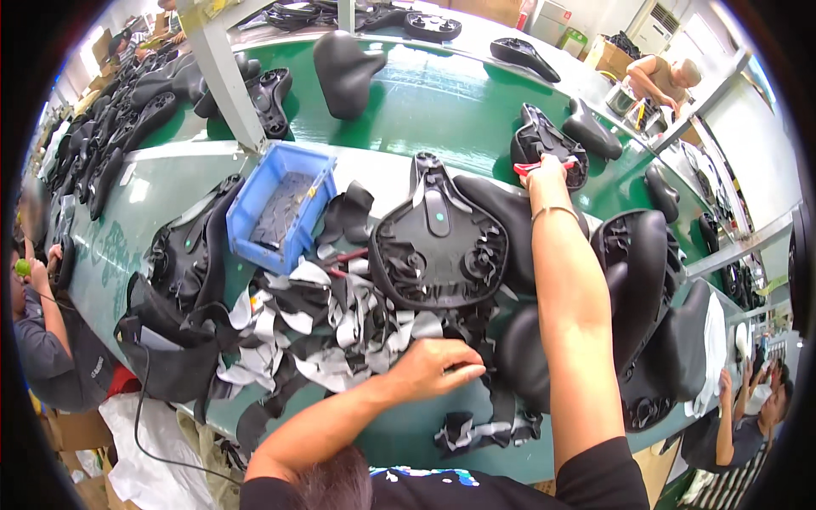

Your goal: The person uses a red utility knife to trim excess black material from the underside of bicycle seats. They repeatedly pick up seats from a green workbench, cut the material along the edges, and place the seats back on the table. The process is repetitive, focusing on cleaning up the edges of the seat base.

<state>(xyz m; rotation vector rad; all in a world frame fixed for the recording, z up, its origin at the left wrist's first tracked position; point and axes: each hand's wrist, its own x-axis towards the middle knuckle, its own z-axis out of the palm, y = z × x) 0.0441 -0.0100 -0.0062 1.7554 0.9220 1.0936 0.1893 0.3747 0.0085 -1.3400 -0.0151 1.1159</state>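
My right hand is stretched far forward, closed around a red-handled tool whose working end I cannot make out. It is over an upturned black bicycle saddle on the green belt; whether it also grips the saddle is hidden. My left hand hovers near the table's front with its fingers curled in and nothing visible in them. Just beyond it lies another saddle, underside up, its cover edge folded over the rim. Black and grey cut-off strips are heaped to its left.
A blue plastic bin with dark scraps stands left of centre. Black saddles crowd the right side, and more are piled at the far left. A white post rises behind the bin. Other people work at left, right and back.
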